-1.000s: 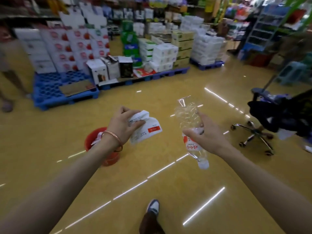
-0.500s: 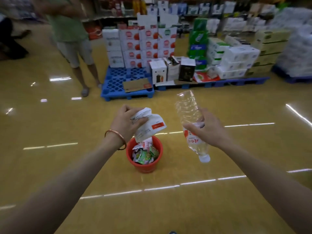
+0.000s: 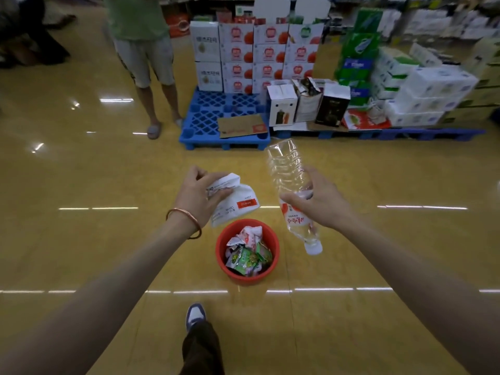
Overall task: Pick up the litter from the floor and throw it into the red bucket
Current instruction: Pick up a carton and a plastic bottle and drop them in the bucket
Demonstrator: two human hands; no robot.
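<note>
Litter (image 3: pixel 290 182) is gripped in each of the two hands over a glossy yellow floor (image 3: pixel 108 253), on which the red bucket (image 3: pixel 249 279) stands. Beyond the bucket a blue pallet (image 3: pixel 205 123) stacked with cartons (image 3: pixel 251 52) is seen, and a bystander (image 3: pixel 143 50) in a green top stands beyond the bucket to its left. The bucket is partly filled with crumpled wrappers (image 3: pixel 247 255).

Just right of the bucket and higher, a clear plastic bottle (image 3: pixel 286 169) is held tilted with its white cap downward, the cap just beside the bucket's right rim. The bottle's middle, at the red label, is clasped by the right hand (image 3: pixel 322 204).

Above the bucket's far left rim, a crumpled white packet (image 3: pixel 235 204) with a red patch is pinched at its top by the curled fingers of the left hand (image 3: pixel 200 193). The packet's lower edge is seen just over the bucket's rim. A copper bangle (image 3: pixel 186 220) is worn on the left wrist. A shoe (image 3: pixel 195 315) is seen nearer than the bucket.
</note>
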